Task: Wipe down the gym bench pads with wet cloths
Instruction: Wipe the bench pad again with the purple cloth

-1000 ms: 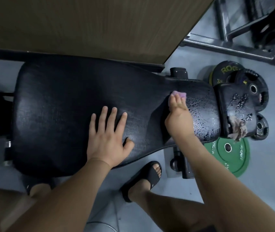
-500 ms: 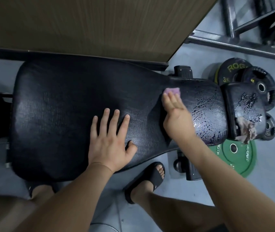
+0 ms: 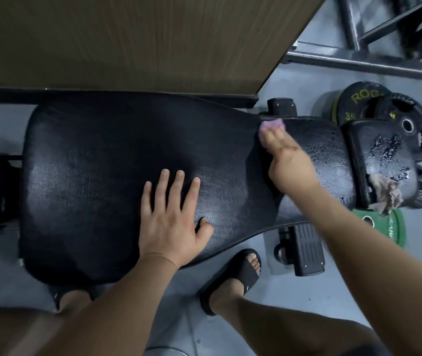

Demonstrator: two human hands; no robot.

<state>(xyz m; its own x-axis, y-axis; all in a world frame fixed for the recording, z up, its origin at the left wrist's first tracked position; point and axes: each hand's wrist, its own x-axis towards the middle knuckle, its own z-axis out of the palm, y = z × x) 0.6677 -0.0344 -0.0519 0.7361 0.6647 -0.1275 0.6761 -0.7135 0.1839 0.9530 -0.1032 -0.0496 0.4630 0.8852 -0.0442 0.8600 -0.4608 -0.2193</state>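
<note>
While the long back pad (image 3: 117,176) ran left to right across the frame, wide end at the left and narrow neck at the right, the purple cloth (image 3: 272,124) lay on that neck against the pad's upper edge. The right hand (image 3: 289,168) pressed down on the cloth with fingers extended over it. The fingers were somewhat blurred, and no curl around the cloth could be made out. The left hand (image 3: 171,219) rested flat at the pad's centre, fingers spread and straight, holding nothing, well apart from the right. Beaded wetness showed on the pad to the right of the cloth and on the small seat pad (image 3: 382,160) at the right of the frame, where a crumpled brown rag (image 3: 387,196) lay at its lower corner. The wide stretch left of the cloth looked duller, probably unwiped. Further strokes would therefore likely run leftward along the long axis, with the right hand the nearer one and the left hand lying in the path.
</note>
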